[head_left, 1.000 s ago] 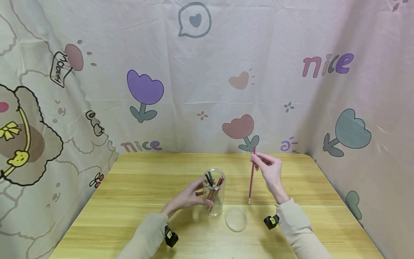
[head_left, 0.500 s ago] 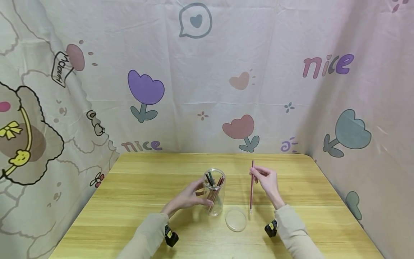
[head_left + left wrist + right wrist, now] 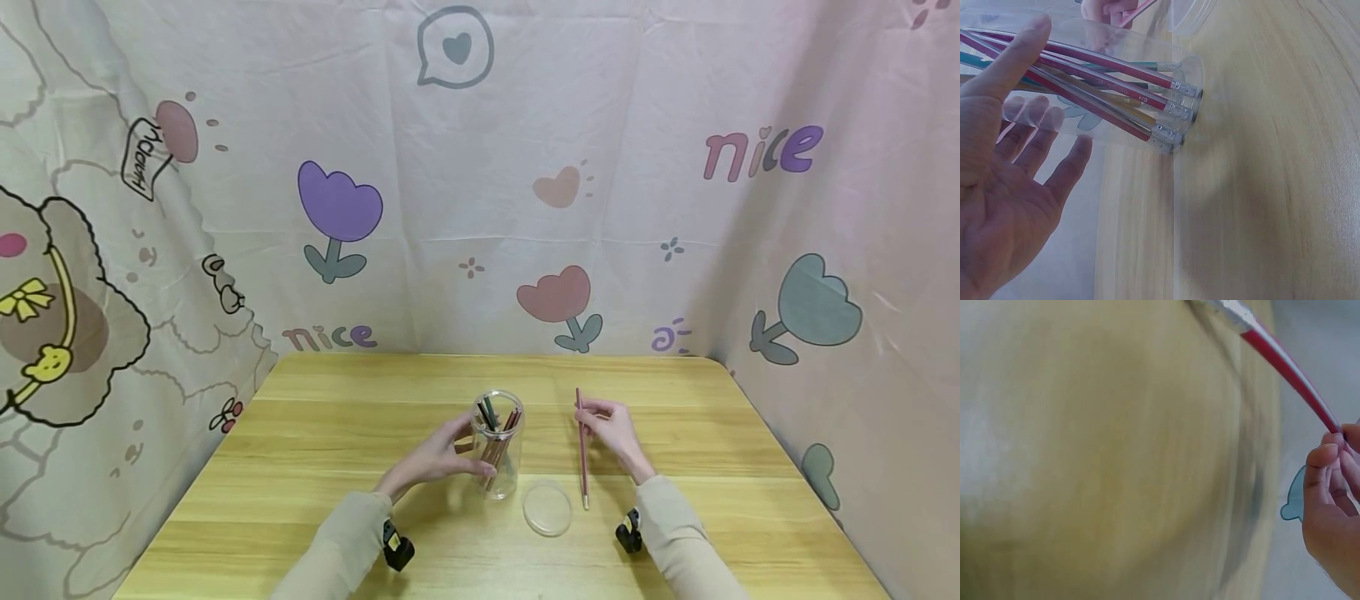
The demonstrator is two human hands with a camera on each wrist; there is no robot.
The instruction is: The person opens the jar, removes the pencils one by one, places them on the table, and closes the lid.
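Note:
A clear, open-topped jar (image 3: 507,479) stands upright on the table, with several pencils (image 3: 1142,98) leaning inside it. Red, green and brown ones show, their metal ends at the jar's bottom in the left wrist view. My left hand (image 3: 431,458) holds the jar from its left side, thumb in front and fingers behind. Right of the jar, my right hand (image 3: 613,429) pinches a red pencil (image 3: 583,467) near its upper end. This pencil is nearly vertical in the head view, its metal end (image 3: 1232,312) pointing down. Whether it touches the table is unclear.
A round clear lid (image 3: 547,508) lies flat on the wooden table (image 3: 337,417), just right of the jar's base and left of the red pencil. Printed cloth (image 3: 450,192) hangs behind the table and along both sides.
My right hand has come down and toward me with the red pencil, lowering its metal end beside the lid. My left hand and the jar have stayed in place.

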